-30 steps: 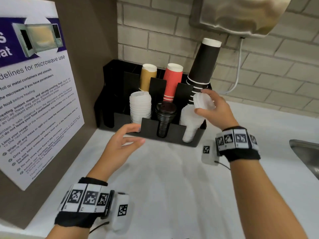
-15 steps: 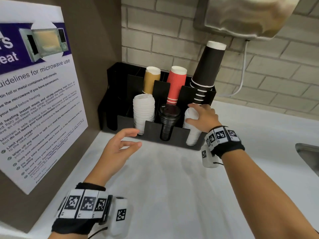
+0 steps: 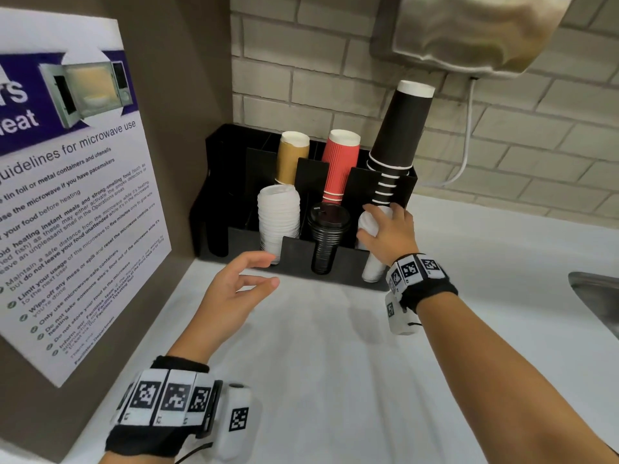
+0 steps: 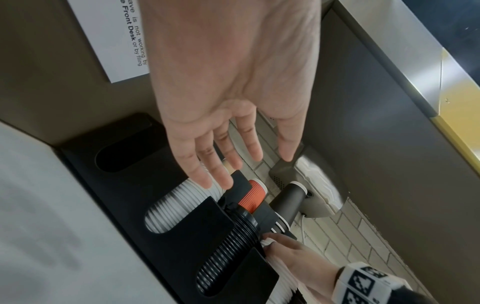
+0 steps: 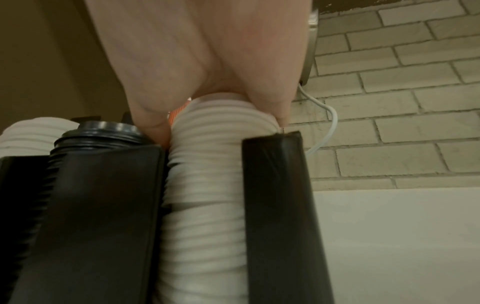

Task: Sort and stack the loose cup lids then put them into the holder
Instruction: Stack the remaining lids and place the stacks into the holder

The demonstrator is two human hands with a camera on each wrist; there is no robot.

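Note:
A black holder (image 3: 298,252) stands in the counter's back corner. Its front slots hold a white lid stack (image 3: 278,219) on the left, a black lid stack (image 3: 328,236) in the middle and a second white lid stack (image 3: 371,272) on the right. My right hand (image 3: 368,222) grips the top of that right stack, thumb on one side and fingers on the other; the right wrist view shows the right hand (image 5: 221,107) on the ribbed lids (image 5: 205,185). My left hand (image 3: 264,271) hovers open in front of the holder, holding nothing, fingers spread (image 4: 246,164).
Brown cups (image 3: 291,159), red cups (image 3: 341,165) and a tall black cup stack (image 3: 398,135) fill the holder's back row. A poster (image 3: 67,195) covers the left wall. A metal sink edge (image 3: 596,296) lies at the right, and a steel dispenser (image 3: 469,35) hangs above.
My right hand has come down from beside the black cups with a white lid and now grips the top of the right white stack. The left hand has hardly moved.

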